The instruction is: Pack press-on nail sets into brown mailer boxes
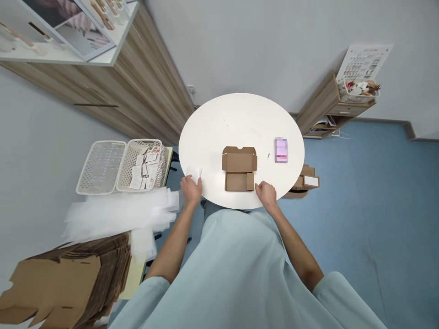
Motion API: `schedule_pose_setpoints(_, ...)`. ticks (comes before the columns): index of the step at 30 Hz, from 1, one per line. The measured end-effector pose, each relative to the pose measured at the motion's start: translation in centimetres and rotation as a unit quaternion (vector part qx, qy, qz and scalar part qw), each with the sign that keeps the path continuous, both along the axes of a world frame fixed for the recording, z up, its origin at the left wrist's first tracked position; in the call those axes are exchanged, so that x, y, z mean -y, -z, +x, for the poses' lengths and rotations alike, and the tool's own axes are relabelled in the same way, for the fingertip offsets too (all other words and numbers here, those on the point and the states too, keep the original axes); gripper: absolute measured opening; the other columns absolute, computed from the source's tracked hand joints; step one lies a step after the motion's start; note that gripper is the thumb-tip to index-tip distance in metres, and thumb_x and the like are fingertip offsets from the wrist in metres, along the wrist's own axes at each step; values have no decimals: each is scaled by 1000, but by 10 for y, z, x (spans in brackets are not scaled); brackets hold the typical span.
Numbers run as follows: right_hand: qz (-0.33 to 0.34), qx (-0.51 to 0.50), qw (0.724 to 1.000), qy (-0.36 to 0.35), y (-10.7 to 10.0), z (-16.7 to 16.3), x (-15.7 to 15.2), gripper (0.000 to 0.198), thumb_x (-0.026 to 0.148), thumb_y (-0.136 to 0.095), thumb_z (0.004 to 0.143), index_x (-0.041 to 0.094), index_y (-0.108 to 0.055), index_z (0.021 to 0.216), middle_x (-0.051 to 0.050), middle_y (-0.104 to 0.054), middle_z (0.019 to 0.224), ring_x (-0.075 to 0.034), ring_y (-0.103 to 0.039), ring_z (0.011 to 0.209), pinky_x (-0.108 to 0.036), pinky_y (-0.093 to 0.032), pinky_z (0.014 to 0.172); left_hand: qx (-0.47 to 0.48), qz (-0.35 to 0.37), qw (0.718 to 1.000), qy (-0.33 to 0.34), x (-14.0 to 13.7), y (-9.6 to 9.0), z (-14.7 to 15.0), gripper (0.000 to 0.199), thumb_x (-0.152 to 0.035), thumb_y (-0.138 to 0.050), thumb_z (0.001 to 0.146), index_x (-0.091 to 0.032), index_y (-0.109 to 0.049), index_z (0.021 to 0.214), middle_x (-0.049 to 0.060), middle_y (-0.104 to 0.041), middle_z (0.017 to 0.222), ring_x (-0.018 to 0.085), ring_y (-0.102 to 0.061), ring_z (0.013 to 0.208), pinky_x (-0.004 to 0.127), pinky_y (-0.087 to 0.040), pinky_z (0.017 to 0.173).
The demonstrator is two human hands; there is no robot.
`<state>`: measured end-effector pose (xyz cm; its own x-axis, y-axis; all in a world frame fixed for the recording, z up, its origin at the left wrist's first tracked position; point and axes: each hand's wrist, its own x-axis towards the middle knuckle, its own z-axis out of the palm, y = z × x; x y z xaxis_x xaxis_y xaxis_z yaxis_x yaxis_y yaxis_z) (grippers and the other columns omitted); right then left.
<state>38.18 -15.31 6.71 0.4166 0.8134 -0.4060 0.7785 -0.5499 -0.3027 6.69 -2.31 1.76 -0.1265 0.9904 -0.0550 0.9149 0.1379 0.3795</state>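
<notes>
No legible wording anywhere; print noted by location only. Pack (pixel 281 151) on the table (pixel 240 109): lilac face with a reddish band low down, lettering broken into coarse blocks, unreadable. Poster (pixel 365 61) by the wall at right: a grey heading line along the top, rows of little pictures below with specks that may be captions, all too small. Sachets (pixel 144 167) in the left-hand basket (pixel 162 167): small dark and reddish marks on white, too blurred to make out. Label (pixel 311 181) on a box beside the table: white, any writing indistinct.
</notes>
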Motion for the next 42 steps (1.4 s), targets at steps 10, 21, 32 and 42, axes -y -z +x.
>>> schedule_pose_setpoints(10, -28, -27, 999, 0, 19, 0, -32, 26, 38, -58, 105, 17, -73, 102, -12, -78, 100, -25, -72, 96, -28, -41, 70, -15, -95, 991, -97, -34, 7, -26, 50, -46, -77, 84, -15, -57, 118, 21, -69, 121, 41, -64, 119, 54, -49, 105)
schedule_pose_setpoints(21, -59, 31, 997, -25, 28, -17, -54, 23, 12, -51, 99, 9, -71, 109, -20, -76, 105, -27, -73, 97, -28, -46, 75, 186, -36, 980, -65, -15, -29, -14, 33, -26, -66, 86, -20, -62, 118, 8, -73, 115, 26, -69, 108, 42, -55, 101)
schedule_pose_setpoints(32, 102, -119, 987, 23, -15, 12, -23, 26, 34, -50, 106, 18, -70, 110, -11, -78, 111, -22, -73, 96, -29, -52, 85, 362, -106, 915, 142, 16, -74, 39, 37, -35, -62, 91, -21, -67, 124, 9, -71, 133, 24, -67, 120, 37, -59, 99)
schedule_pose_setpoints(42, 146, -298, 941, 62, -17, -3, -21, 36, 32, -66, 94, 24, -57, 128, -1, -80, 98, -19, -75, 92, -30, -56, 86, 372, -167, 897, 170, 15, -56, 110, 53, -30, -69, 92, -23, -54, 143, 11, -66, 139, 20, -71, 100, 34, -60, 84)
